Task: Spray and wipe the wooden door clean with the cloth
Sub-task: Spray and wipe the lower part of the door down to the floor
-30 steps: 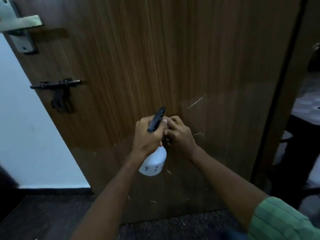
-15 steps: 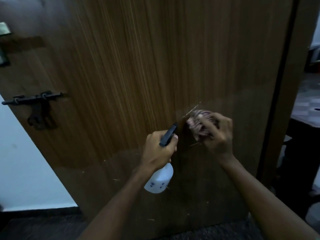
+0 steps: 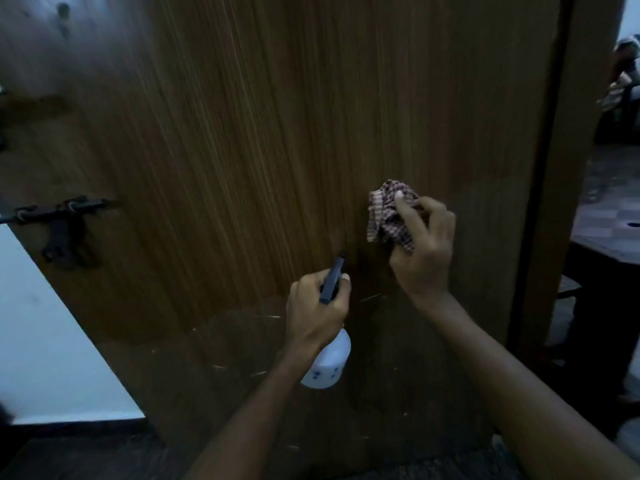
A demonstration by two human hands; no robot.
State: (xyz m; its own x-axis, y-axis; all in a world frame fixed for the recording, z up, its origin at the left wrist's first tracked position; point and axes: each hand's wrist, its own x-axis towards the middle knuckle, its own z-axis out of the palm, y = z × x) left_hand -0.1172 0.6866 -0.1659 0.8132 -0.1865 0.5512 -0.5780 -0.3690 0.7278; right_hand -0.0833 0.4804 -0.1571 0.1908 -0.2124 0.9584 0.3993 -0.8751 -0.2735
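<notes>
Pressing bunched cloth (image 3: 389,216) to door (image 3: 242,133), right hand (image 3: 424,252) curled; left hand (image 3: 317,311) grips spray bottle (image 3: 329,367).

door (image 3: 277,168): no text I can read
spray bottle (image 3: 329,365) at 6 o'clock: small blue marks, not legible
cloth (image 3: 389,216): checks only

Cloth (image 3: 389,216) on the door (image 3: 277,133), up-right of the spray bottle (image 3: 329,362); latch (image 3: 62,223) far left.
</notes>
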